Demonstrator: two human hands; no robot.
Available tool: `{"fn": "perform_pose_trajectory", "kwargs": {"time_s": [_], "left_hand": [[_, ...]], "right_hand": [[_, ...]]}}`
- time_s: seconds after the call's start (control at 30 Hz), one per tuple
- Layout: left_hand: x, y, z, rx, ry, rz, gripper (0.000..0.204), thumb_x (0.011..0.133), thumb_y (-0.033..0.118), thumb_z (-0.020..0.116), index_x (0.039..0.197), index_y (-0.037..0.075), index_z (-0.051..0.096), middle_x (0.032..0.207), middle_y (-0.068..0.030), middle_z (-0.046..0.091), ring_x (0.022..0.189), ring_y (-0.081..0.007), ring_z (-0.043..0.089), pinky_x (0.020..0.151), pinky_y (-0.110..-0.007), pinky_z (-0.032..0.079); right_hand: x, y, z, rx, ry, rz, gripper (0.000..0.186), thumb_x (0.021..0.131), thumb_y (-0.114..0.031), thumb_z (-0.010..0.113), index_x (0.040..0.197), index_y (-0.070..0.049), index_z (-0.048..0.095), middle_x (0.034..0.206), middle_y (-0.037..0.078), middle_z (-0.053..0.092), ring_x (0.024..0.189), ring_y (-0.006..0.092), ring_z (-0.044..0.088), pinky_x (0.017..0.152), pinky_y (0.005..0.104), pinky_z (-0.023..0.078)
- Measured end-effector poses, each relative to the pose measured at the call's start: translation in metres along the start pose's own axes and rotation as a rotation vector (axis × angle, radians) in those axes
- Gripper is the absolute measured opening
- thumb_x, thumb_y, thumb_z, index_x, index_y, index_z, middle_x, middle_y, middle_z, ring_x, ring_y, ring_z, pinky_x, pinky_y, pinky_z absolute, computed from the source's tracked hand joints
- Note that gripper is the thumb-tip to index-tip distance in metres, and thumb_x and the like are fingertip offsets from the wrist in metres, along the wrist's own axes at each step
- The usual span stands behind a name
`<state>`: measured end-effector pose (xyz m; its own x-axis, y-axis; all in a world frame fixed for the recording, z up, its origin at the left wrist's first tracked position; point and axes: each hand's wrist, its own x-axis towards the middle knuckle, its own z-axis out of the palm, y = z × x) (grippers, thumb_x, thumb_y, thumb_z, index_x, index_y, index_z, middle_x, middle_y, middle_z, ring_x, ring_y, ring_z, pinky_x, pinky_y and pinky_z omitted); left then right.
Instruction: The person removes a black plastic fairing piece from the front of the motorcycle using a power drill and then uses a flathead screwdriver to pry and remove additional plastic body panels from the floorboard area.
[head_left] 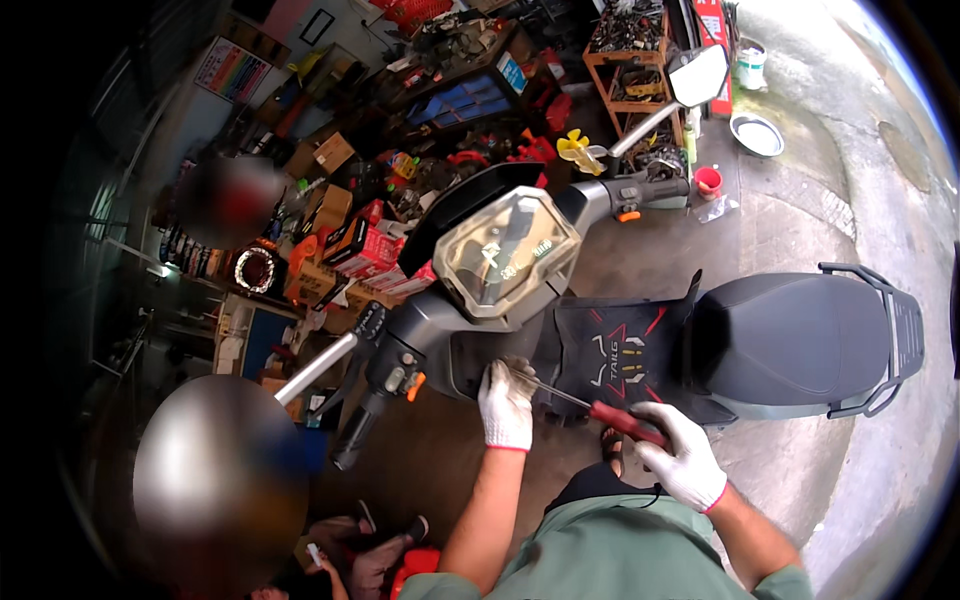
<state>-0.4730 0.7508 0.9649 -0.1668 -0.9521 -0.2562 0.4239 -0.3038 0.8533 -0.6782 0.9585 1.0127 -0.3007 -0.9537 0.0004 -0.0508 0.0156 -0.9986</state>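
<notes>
My right hand (683, 462), in a white glove, grips the red handle (623, 420) of a screwdriver, whose thin shaft points left. My left hand (506, 410), also gloved, has its fingers closed at the far end of the shaft, beside the scooter's dark front panel (467, 355); whatever they hold is hidden. Below the clear-topped dashboard (505, 250) lies the patterned footboard mat (620, 330), with the black seat (790, 340) to its right. Handlebar grips (355, 425) stick out either side of the dashboard.
Shelves (625, 80), cardboard boxes (330, 205) and red cartons (355, 250) crowd the background. A metal basin (757, 135) and red bucket (708, 182) stand on the concrete floor (850, 450). A seated person's legs (385, 555) show at lower left, near the scooter's blurred left mirror (220, 480).
</notes>
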Motion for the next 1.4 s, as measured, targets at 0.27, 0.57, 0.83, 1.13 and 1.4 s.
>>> {"fn": "perform_pose_trajectory", "kwargs": {"time_s": [0.27,0.57,0.83,1.13,1.4], "left_hand": [[0.014,-0.002,0.012,-0.023,0.101,0.146,0.026,0.102,0.037,0.055,0.103,0.012,0.063,0.103,-0.0033,0.070,0.092,-0.0188,0.065,0.079,-0.035,0.049],[0.023,0.005,0.007,-0.037,0.154,0.130,0.027,0.104,0.038,0.051,0.099,0.013,0.062,0.113,-0.0050,0.069,0.107,-0.0247,0.064,0.085,-0.039,0.048],[0.024,0.007,0.008,-0.022,0.168,0.113,0.027,0.104,0.037,0.050,0.101,0.012,0.061,0.115,-0.0065,0.069,0.113,-0.0258,0.063,0.086,-0.038,0.048],[0.012,0.000,0.024,0.055,0.161,0.095,0.028,0.103,0.035,0.054,0.106,0.009,0.063,0.103,-0.0060,0.070,0.091,-0.0194,0.067,0.077,-0.034,0.053],[-0.059,-0.039,0.093,0.140,-0.158,-0.119,0.026,0.102,0.026,0.057,0.117,0.005,0.060,0.097,-0.0038,0.065,0.074,-0.0105,0.062,0.062,-0.025,0.051]], "right_hand": [[0.026,-0.003,-0.018,-0.068,-0.025,-0.144,0.042,0.085,-0.013,0.070,0.124,-0.003,0.057,0.112,0.018,0.063,0.102,0.0355,0.064,0.089,0.0384,0.051],[0.041,0.005,-0.020,-0.001,-0.077,-0.131,0.040,0.087,-0.015,0.069,0.124,-0.003,0.057,0.112,0.018,0.063,0.102,0.0340,0.064,0.091,0.0382,0.051],[0.053,0.007,-0.025,0.006,-0.110,-0.076,0.039,0.087,-0.014,0.068,0.123,-0.004,0.057,0.109,0.018,0.063,0.100,0.0343,0.064,0.089,0.0387,0.051],[0.088,0.001,-0.043,0.266,-0.461,0.382,0.041,0.087,-0.018,0.068,0.124,-0.006,0.057,0.099,0.017,0.063,0.091,0.0362,0.063,0.084,0.0405,0.052],[0.077,0.004,-0.034,-0.575,-0.180,-0.382,0.048,0.083,-0.014,0.071,0.127,-0.006,0.055,0.093,0.013,0.061,0.079,0.0304,0.064,0.070,0.0391,0.053]]}}
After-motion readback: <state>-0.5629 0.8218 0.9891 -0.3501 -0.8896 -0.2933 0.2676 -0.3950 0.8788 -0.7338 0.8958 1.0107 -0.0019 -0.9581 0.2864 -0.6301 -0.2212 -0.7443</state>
